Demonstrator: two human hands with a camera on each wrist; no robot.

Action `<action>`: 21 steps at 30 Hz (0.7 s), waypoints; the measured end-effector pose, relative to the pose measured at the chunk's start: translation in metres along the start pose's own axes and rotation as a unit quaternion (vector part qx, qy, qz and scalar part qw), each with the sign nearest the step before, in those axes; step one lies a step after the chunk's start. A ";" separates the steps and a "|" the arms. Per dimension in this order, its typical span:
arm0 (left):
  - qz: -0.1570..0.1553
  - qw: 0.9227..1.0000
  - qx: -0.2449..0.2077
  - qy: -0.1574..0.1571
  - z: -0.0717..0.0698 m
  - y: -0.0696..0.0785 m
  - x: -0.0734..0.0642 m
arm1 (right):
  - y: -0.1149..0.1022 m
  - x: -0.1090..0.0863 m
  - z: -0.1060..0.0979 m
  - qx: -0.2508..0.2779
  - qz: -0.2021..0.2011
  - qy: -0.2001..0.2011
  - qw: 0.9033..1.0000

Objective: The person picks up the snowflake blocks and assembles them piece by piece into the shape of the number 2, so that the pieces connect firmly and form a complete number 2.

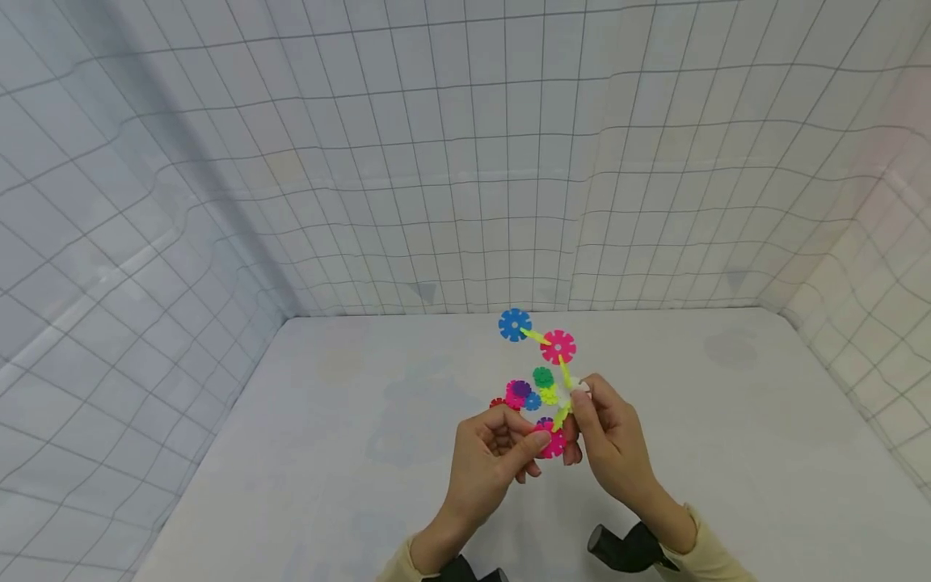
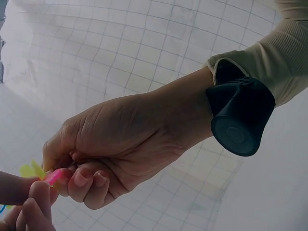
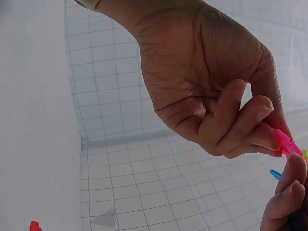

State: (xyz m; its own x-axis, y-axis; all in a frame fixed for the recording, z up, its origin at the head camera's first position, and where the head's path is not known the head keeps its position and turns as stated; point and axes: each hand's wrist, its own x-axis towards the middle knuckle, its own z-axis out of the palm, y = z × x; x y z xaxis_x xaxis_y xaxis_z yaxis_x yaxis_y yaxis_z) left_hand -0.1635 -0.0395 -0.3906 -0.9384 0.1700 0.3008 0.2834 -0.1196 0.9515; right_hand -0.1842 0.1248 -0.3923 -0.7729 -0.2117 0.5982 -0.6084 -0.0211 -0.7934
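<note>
A chain of slotted plastic snowflake discs runs between both hands. My left hand (image 1: 483,461) pinches a pink disc (image 1: 556,444) at its near end between thumb and index finger. My right hand (image 1: 618,444) pinches a white disc (image 1: 563,396) further up, partly covered by the thumb. A yellow disc (image 1: 561,417), seen nearly edge-on, joins these two. Beyond the white disc the chain goes on through another yellow disc (image 1: 566,373), a pink disc (image 1: 558,347) and a blue disc (image 1: 514,325). In the right wrist view the left fingers hold the pink disc (image 3: 288,143) beside the right fingertips (image 3: 293,171).
Just behind the hands are several more discs, among them a green disc (image 1: 542,377), a purple disc (image 1: 521,389) and a red disc (image 1: 498,402). The white tabletop (image 1: 349,453) meets a grid-patterned curtain (image 1: 451,202) at the back and sides.
</note>
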 end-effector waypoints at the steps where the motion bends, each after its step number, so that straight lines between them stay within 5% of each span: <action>1: -0.002 1.000 -0.001 0.003 0.000 0.000 0.000 | 0.000 0.000 0.000 0.001 -0.001 0.000 1.000; 12: 0.009 1.000 -0.006 0.006 -0.001 -0.002 0.002 | 0.006 0.001 -0.001 0.001 0.003 -0.009 1.000; 21: 0.041 0.998 0.035 0.033 -0.006 -0.008 0.008 | 0.010 0.005 -0.009 0.024 0.067 -0.069 0.995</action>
State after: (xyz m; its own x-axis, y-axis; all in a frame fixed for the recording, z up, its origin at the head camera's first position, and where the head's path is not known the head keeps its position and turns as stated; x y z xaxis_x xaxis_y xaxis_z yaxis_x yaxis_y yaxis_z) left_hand -0.1741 -0.0427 -0.3959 -0.9219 0.0973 0.3751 0.3706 -0.0613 0.9268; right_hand -0.1960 0.1321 -0.3964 -0.8121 -0.3473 0.4690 -0.4901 -0.0303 -0.8711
